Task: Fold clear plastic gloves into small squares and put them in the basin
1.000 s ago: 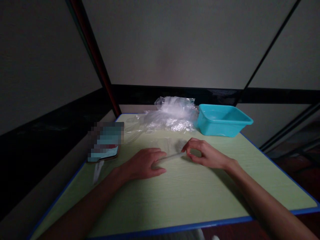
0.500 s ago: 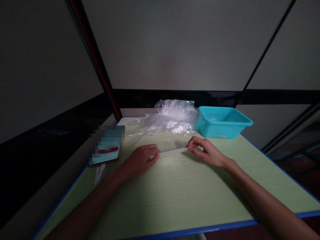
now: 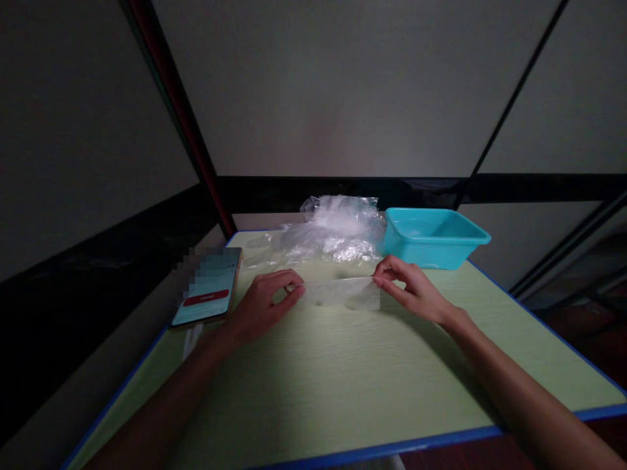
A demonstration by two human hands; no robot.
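Note:
A clear plastic bag [image 3: 343,294] is stretched flat between my two hands over the middle of the table. My left hand [image 3: 272,300] pinches its left upper corner between thumb and fingers. At the other end, the thumb and fingers of my right hand [image 3: 411,287] are closed on its right upper corner. The bag's see-through sheet hangs toward me, below the straight top edge. Behind it lies a heap of crumpled clear plastic bags [image 3: 337,228].
A turquoise basket [image 3: 431,251] stands at the table's back right. On the left a phone [image 3: 208,287] with a lit screen leans back, a whitish strip [image 3: 192,339] by its base. The green table [image 3: 313,391] has a blue edge; a wall rises behind it.
The bag's sheet, earlier seen as a narrow band with its film behind, now spreads toward me. My hands have moved slightly farther apart, both still pinching it.

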